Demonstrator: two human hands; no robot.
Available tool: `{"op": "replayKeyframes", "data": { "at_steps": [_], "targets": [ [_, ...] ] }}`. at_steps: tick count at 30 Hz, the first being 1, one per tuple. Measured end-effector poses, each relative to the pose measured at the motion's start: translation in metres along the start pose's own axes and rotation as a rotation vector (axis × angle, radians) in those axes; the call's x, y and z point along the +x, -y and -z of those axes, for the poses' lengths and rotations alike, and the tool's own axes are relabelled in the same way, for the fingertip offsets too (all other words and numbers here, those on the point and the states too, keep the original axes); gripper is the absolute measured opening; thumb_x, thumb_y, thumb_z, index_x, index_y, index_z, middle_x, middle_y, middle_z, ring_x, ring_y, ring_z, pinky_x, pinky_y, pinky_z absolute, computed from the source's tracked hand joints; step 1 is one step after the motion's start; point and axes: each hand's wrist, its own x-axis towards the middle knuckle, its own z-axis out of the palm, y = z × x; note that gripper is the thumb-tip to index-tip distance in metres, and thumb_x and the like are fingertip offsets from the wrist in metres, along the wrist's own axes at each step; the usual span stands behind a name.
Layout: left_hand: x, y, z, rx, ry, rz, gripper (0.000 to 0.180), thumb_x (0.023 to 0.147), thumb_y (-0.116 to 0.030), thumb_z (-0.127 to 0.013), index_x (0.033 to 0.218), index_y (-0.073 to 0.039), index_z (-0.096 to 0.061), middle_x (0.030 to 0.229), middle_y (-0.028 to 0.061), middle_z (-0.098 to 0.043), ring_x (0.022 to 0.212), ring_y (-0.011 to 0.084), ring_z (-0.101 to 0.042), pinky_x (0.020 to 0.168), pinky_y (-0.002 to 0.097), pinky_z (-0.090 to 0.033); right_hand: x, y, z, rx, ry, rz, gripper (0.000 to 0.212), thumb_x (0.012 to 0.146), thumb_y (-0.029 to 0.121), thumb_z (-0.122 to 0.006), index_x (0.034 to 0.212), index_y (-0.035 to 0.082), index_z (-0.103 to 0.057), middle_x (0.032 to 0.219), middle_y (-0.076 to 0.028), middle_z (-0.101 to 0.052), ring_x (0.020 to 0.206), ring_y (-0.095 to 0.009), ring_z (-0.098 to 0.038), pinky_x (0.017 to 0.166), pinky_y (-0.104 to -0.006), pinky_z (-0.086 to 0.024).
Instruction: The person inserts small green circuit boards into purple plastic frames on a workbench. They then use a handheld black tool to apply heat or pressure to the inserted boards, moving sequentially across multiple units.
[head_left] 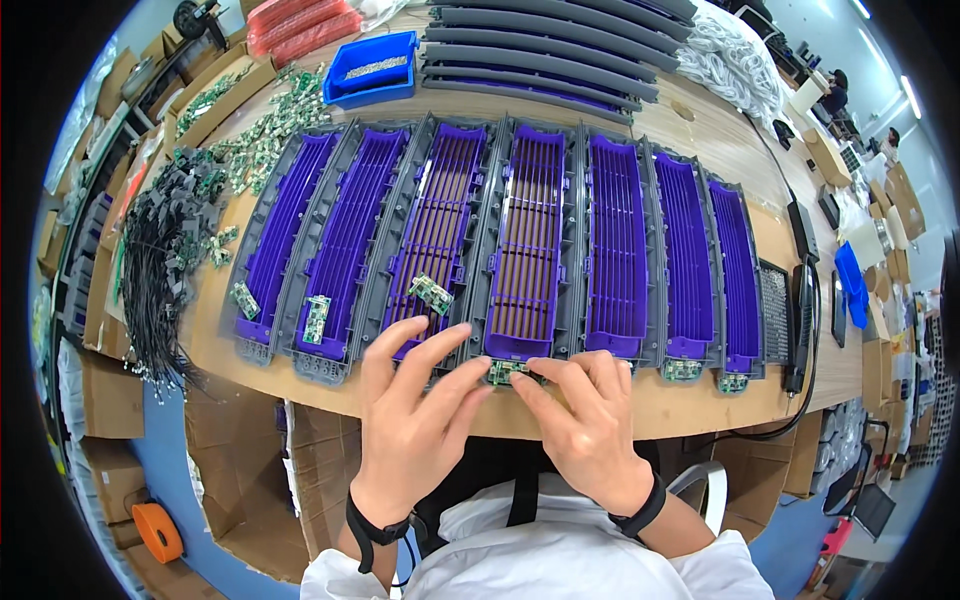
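Observation:
Seven grey plastic housings with purple slatted inserts lie side by side across the table. At the near end of the middle housing (525,240) sits a small green circuit board (508,373). The thumb and index finger of my right hand (592,430) press on its right part, the other fingers curled. My left hand (412,420) is open, fingers spread, with a fingertip at the board's left end. Another circuit board (431,294) rests on the slats just beyond my left fingers. Loose boards lie on the two leftmost housings: one board (317,319) and another board (245,300).
Boards also sit at the near ends of the right housings, such as this board (682,371). At left are bundled black cables (160,260) and a pile of circuit boards (275,125). Behind stand a blue bin (370,92), stacked grey panels (545,50) and white cables (728,55). A corded tool (800,310) lies right.

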Motion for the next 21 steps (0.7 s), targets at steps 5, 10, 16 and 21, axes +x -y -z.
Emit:
{"op": "replayKeyframes", "data": {
  "at_steps": [5, 10, 16, 21],
  "targets": [
    [0.006, 0.002, -0.004, 0.041, 0.165, -0.048, 0.030, 0.066, -0.009, -0.080, 0.095, -0.011, -0.072, 0.126, 0.0054, -0.061, 0.126, 0.0341, -0.043, 0.102, 0.0477, -0.037, -0.002, -0.001, -0.006, -0.002, -0.026, -0.006, 0.032, 0.065, 0.009, -0.066, 0.096, 0.004, -0.070, 0.105, -0.005, -0.062, 0.085, -0.021, -0.054, 0.072, -0.0351, -0.038],
    [0.005, 0.008, -0.008, 0.078, 0.170, -0.084, 0.024, 0.070, -0.011, -0.077, 0.094, -0.011, -0.072, 0.126, 0.0034, -0.060, 0.128, 0.0312, -0.044, 0.104, 0.0534, -0.034, -0.004, 0.002, -0.009, -0.047, -0.065, -0.079, 0.032, 0.065, 0.006, -0.066, 0.097, 0.007, -0.071, 0.113, -0.006, -0.061, 0.091, -0.024, -0.051, 0.076, -0.0378, -0.036],
    [0.007, 0.007, -0.008, 0.052, 0.134, -0.072, 0.023, 0.070, -0.012, -0.078, 0.092, -0.011, -0.072, 0.125, 0.0033, -0.060, 0.127, 0.0313, -0.045, 0.103, 0.0547, -0.034, -0.007, 0.005, -0.009, -0.068, 0.006, -0.145, 0.040, 0.066, 0.001, -0.064, 0.105, 0.010, -0.071, 0.125, -0.010, -0.055, 0.098, -0.029, -0.048, 0.083, -0.0431, -0.032],
    [0.020, 0.021, 0.012, 0.074, -0.092, -0.034, 0.024, 0.070, -0.003, -0.075, 0.094, -0.007, -0.070, 0.114, 0.0084, -0.064, 0.118, 0.0347, -0.051, 0.096, 0.0460, -0.042, -0.004, 0.006, 0.004, -0.001, -0.018, -0.118, 0.049, 0.063, -0.001, -0.064, 0.110, 0.012, -0.069, 0.125, -0.011, -0.054, 0.101, -0.030, -0.049, 0.083, -0.0423, -0.032]
  ]
}}
